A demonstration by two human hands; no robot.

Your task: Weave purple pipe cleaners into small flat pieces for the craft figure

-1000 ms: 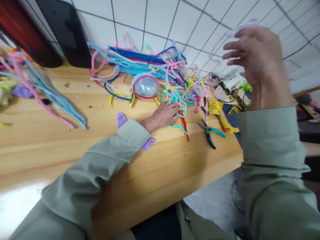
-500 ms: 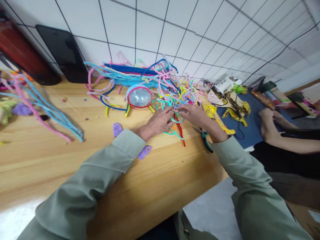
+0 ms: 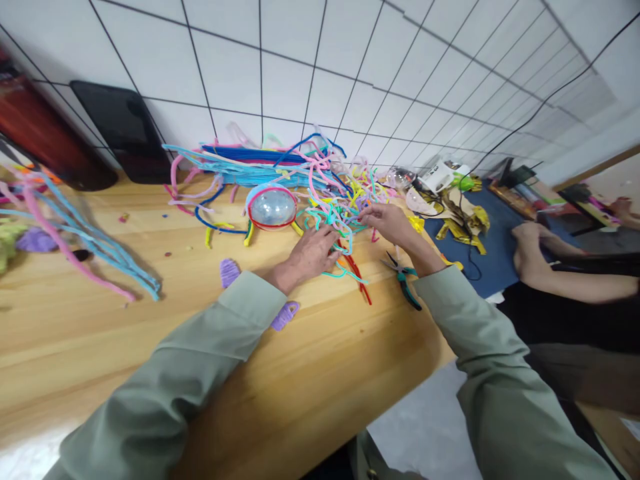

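Observation:
My left hand (image 3: pixel 313 252) lies knuckles up on the wooden table (image 3: pixel 150 333), fingers partly curled into a tangle of coloured pipe cleaners (image 3: pixel 345 193). My right hand (image 3: pixel 390 223) is just to its right, fingers pinched together in the same tangle; the strand they grip is too fine to single out. A clear plastic dome with a red rim (image 3: pixel 271 207) sits just beyond my left hand. Small teal-handled pliers (image 3: pixel 403 280) lie beside my right wrist.
Long blue and pink pipe cleaners (image 3: pixel 80 233) trail at the left. Two purple loops (image 3: pixel 285 315) lie by my left sleeve. Gold wrappers and clutter (image 3: pixel 460 213) sit on a dark blue mat. Another person's hand (image 3: pixel 530 247) rests at the right. A tiled wall backs the table.
My right hand came down from in front of the camera to the pipe cleaner pile beside my left hand, then shifted slightly farther into it. The view tilted up a little.

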